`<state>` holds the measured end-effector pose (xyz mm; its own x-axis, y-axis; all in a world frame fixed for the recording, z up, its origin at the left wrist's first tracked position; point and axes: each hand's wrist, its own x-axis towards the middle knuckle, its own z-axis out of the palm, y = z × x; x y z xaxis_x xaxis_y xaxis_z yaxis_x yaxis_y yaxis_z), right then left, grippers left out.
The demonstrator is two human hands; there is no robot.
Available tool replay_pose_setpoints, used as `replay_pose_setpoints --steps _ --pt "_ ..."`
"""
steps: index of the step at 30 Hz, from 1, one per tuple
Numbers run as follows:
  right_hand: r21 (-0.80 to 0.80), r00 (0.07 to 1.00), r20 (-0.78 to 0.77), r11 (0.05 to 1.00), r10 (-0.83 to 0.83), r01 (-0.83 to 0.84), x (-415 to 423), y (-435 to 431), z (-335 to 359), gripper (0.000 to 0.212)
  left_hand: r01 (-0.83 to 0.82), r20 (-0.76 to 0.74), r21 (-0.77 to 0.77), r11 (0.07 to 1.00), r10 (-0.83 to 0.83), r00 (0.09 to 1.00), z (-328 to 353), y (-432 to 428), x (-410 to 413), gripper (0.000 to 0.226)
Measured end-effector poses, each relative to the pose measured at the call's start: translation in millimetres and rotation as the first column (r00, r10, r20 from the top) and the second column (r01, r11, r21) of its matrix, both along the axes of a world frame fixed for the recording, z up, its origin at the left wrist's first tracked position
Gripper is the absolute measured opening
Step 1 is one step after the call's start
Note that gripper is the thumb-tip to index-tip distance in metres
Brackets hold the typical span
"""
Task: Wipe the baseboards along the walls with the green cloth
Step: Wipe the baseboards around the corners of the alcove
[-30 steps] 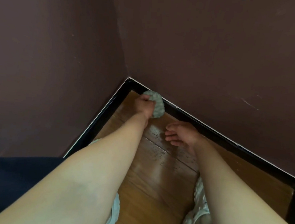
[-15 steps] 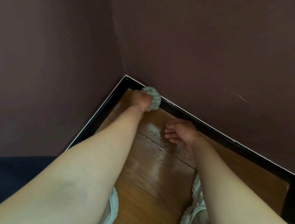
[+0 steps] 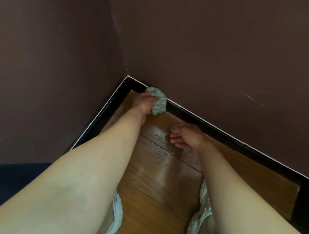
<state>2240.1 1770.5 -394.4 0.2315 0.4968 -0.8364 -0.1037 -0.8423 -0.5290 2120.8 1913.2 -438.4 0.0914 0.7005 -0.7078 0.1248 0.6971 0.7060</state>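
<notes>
My left hand [image 3: 145, 102] grips a bunched pale green cloth [image 3: 158, 101] and presses it against the black baseboard [image 3: 222, 137] of the right-hand wall, close to the room corner. A second black baseboard [image 3: 101, 120] runs along the left wall and meets it at the corner [image 3: 128, 78]. My right hand [image 3: 187, 137] rests on the wooden floor with fingers spread, holding nothing, just in front of the right-hand baseboard.
Dark brown walls [image 3: 211, 47] rise on both sides of the corner. The wooden floor [image 3: 164, 173] is glossy with small specks. Two white slippers [image 3: 117, 213] [image 3: 200, 212] show under my arms. A dark blue fabric edge [image 3: 6, 179] lies at the lower left.
My left hand has slid the cloth along the right-hand baseboard toward the corner. My right hand has stayed planted on the floor.
</notes>
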Motion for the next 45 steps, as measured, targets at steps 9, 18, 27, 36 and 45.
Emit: replay_pose_setpoints --steps 9,18,27,36,45 --pt "-0.028 0.999 0.013 0.998 -0.053 0.053 8 -7 -8 0.019 0.141 -0.115 0.013 0.99 -0.139 0.984 6 -8 10 0.029" --pt "-0.004 0.998 0.012 0.998 -0.062 0.062 13 -5 -6 0.029 -0.143 -0.106 0.074 0.987 0.151 0.983 6 -13 15 0.022" --pt "-0.034 0.998 0.004 0.997 -0.064 0.064 13 -14 -12 0.032 0.061 -0.03 0.018 0.998 -0.061 0.998 -3 -44 43 0.023" --pt "-0.017 0.996 0.013 0.996 -0.089 0.09 20 -14 -13 0.024 -0.337 -0.092 0.138 0.931 0.351 0.932 -7 -8 13 0.018" --pt "-0.032 0.995 0.043 0.995 -0.093 0.095 16 -16 -16 0.006 0.224 -0.081 0.073 0.972 -0.218 0.972 -21 -56 51 0.023"
